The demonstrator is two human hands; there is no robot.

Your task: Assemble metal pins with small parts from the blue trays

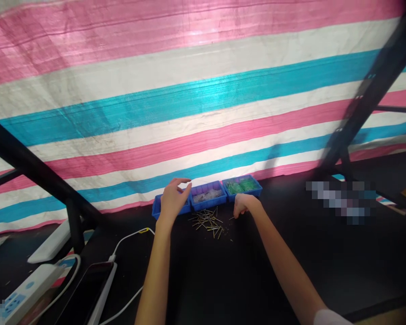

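The left hand (176, 196) is over the left bin (156, 208), its fingers spread and slightly curved, the thumb apart from them; it hides much of that bin, and whether it touches the rim cannot be told. The right hand (243, 205) is low in front of the right bin (245, 195), its fingers drawn together and pointing down to the black surface (223, 280). A short, thin piece (232, 219) shows at its fingertips, too small to tell whether it is pinched or only lies beside them. The three blue bins stand in a row, side by side, at the foot of a sheet (203, 95) striped in pink, white and blue. The middle bin (208, 207) holds whitish, clear-looking bits (208, 195), and the right bin holds green bits (242, 185). Just in front of the middle bin, between the two hands, a loose heap of thin pins (206, 220) lies on the surface, gold and silver in tone, crossing one another at many angles; a few lie at its near right edge, with tiny specks near them. Nearer the person on the left, a phone (88, 289) with a dark screen lies with a white cable (123, 239) at its far end, a yellow band (144, 230) around part of the cable. Left of the phone is a white power strip (30, 289), and beyond it a long white object (50, 243) beside a black frame (37, 169).
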